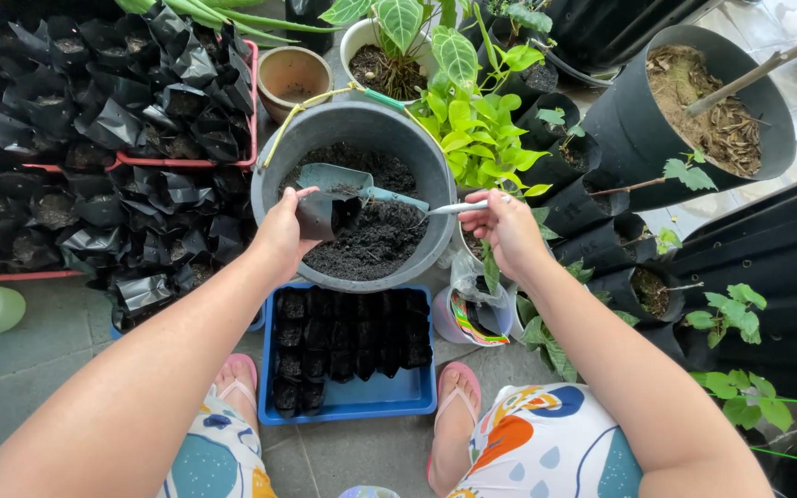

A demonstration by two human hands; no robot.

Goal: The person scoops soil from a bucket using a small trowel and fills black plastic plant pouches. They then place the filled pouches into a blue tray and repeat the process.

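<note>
A small black nursery bag (325, 214) is held just left of the frame's centre by the left hand (280, 232), whose fingers are closed around its side, the thumb lying across its open mouth. The bag is kept over the grey bucket (274, 161), above the dark soil (375, 235) that covers the bucket's bottom. A teal trowel (339, 180) is gripped by its pale handle in the right hand (506, 229), right of centre, the fingers wrapped tightly round the handle's end. The blade, carrying a little soil, lies directly above the bag's mouth, touching or nearly touching the left thumb; which of the two cannot be told.

Below the bucket, at lower centre, a blue tray (389, 398) is seen on the floor between two feet in pink sandals, and rows of filled black bags (348, 337) are packed into its upper part, the lower strip being bare. In the upper left of the frame, red trays (249, 111) are crowded with many more black bags (94, 83), several showing soil inside. Above the bucket an empty terracotta pot (293, 76) and a white pot with a broad-leaved plant (391, 55) are set. At the upper right a large black pot (638, 138) filled with dry brown matter is seen, tilted, with smaller black bags holding green seedlings (592, 249) beneath it.
</note>
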